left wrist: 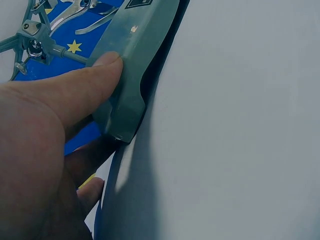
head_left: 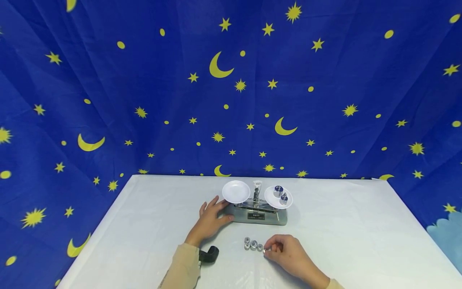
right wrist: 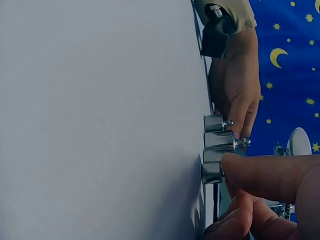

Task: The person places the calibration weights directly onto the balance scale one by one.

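Note:
A balance scale (head_left: pixel 242 217) with a grey-green base stands near the middle of the table. My left hand (head_left: pixel 208 223) grips the left end of its base, thumb on the front face and other fingers behind. Two metal weights, a larger one (head_left: pixel 278 192) and a smaller one (head_left: pixel 284 199), sit on the white right pan (head_left: pixel 269 196); the left pan (head_left: pixel 236 192) holds nothing. In front of the scale, my right hand (head_left: pixel 288 253) pinches a small metal weight (right wrist: pixel 211 173) beside several other weights (head_left: pixel 254 245) grouped close together on the table.
A black strap-like piece (head_left: pixel 209 255) juts from the left wrist over the white table (head_left: pixel 144 241). Behind the table's far edge hangs a blue cloth (head_left: pixel 180 100) with yellow moons and stars.

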The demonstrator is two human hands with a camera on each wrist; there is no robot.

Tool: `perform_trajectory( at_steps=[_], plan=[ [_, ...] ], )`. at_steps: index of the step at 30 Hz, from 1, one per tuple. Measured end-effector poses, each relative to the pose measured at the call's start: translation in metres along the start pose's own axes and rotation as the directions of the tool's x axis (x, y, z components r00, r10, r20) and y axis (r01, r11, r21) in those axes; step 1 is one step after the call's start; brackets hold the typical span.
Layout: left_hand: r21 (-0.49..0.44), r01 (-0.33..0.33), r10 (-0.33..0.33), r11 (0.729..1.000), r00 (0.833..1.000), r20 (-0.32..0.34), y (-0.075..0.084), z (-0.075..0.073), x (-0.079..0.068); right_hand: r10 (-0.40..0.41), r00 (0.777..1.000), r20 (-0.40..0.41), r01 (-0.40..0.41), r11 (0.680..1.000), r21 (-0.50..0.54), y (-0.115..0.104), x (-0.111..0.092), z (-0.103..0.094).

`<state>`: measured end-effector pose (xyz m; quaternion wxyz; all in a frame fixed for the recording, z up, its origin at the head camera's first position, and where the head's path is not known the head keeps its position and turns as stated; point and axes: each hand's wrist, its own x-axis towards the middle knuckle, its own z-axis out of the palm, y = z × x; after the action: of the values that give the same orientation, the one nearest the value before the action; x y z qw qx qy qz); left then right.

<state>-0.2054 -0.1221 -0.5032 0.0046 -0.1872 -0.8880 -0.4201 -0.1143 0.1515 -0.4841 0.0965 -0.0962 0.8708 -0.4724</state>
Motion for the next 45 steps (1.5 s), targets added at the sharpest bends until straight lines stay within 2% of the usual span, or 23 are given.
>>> perform_trajectory(
  at_steps=[11,31,38,45],
  plan=[
    [0.004,0.004,-0.004,1.0,1.0,-0.001,-0.001,0.0,0.0,0.009,1.0,0.01,-0.009,1.0,0.0,0.0,0.0,-0.001],
    [0.004,0.02,-0.02,1.0,1.0,0.003,0.001,0.0,0.0,-0.014,0.999,-0.03,0.014,1.0,0.008,-0.006,0.001,-0.006],
    [0.006,0.012,-0.012,1.0,1.0,-0.001,0.001,0.0,0.0,-0.047,0.996,-0.074,0.046,0.999,-0.011,-0.013,0.002,-0.011],
    [0.007,0.011,-0.011,1.0,1.0,0.0,0.0,0.0,0.0,-0.079,0.989,-0.128,0.083,0.996,0.023,-0.022,0.003,-0.016]
  ],
)
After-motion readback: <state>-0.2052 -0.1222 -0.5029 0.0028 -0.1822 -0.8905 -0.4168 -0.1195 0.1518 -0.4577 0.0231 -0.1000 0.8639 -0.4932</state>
